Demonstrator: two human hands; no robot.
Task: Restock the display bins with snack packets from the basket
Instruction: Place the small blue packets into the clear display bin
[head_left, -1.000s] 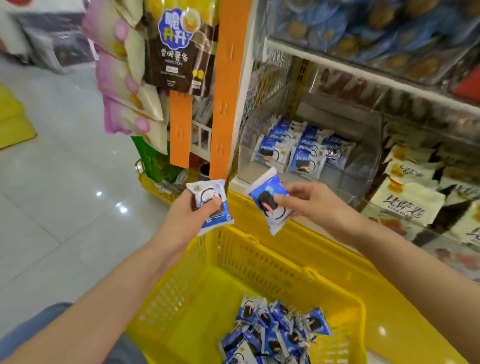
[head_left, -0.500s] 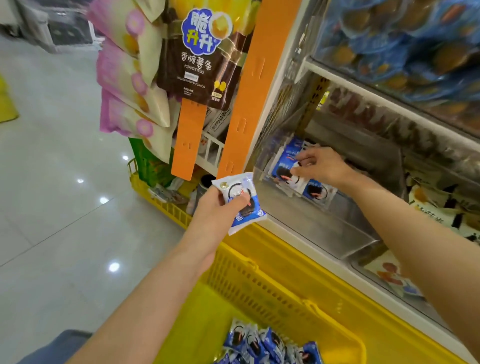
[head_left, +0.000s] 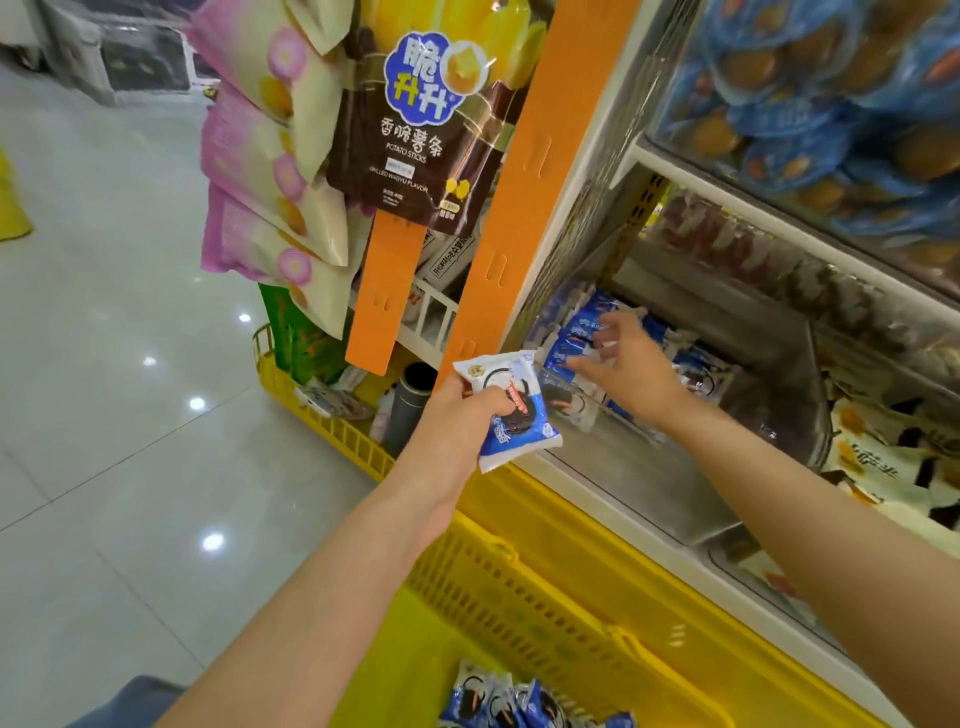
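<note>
— Well, is there room in the bin?
— Yes, toward its front lip. The stacked packets sit at the rear, at 10 o'clock from the right hand, whose spread fingers hold nothing.
— And the left hand?
— It grips a single packet just outside the lip, with the basket at 6 o'clock.

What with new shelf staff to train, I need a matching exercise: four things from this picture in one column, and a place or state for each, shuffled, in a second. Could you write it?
Things
1. left hand
2. right hand
3. yellow basket
4. potato sticks bag

Places or states
A. hangs beside the pink bags
B. grips a blue-and-white packet
C. holds loose packets on its floor
D. open, fingers spread, in the clear bin

Pairs: 1-B, 2-D, 3-C, 4-A
</note>
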